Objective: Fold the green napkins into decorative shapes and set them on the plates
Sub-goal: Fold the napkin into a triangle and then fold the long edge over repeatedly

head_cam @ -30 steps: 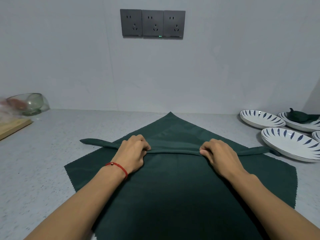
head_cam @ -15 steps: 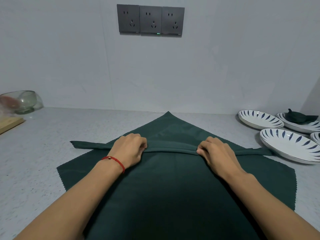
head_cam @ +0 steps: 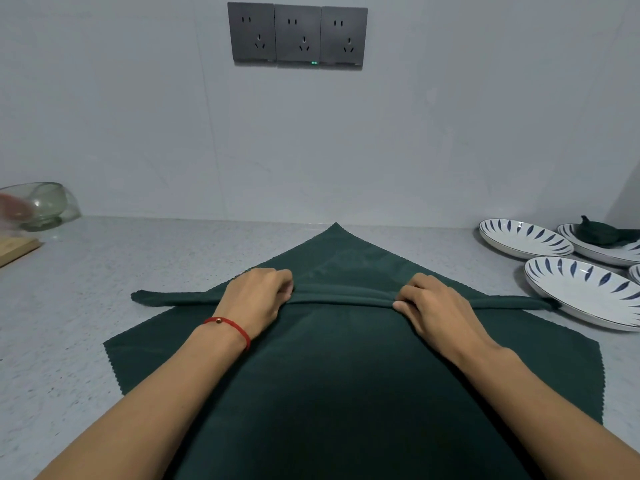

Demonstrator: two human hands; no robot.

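Both the left hand [head_cam: 256,299] and right hand [head_cam: 438,306] grip the rolled band across the green napkin [head_cam: 346,375], so the rolling step looks under way. Next, roll evenly toward the 12 o'clock corner, keeping the tail clear of the 3 o'clock plate [head_cam: 585,292].

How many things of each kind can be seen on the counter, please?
Green napkins: 2, the spread one and a folded one
Patterned plates: 4
Glass bowl: 1
Wooden board: 1
Total: 8
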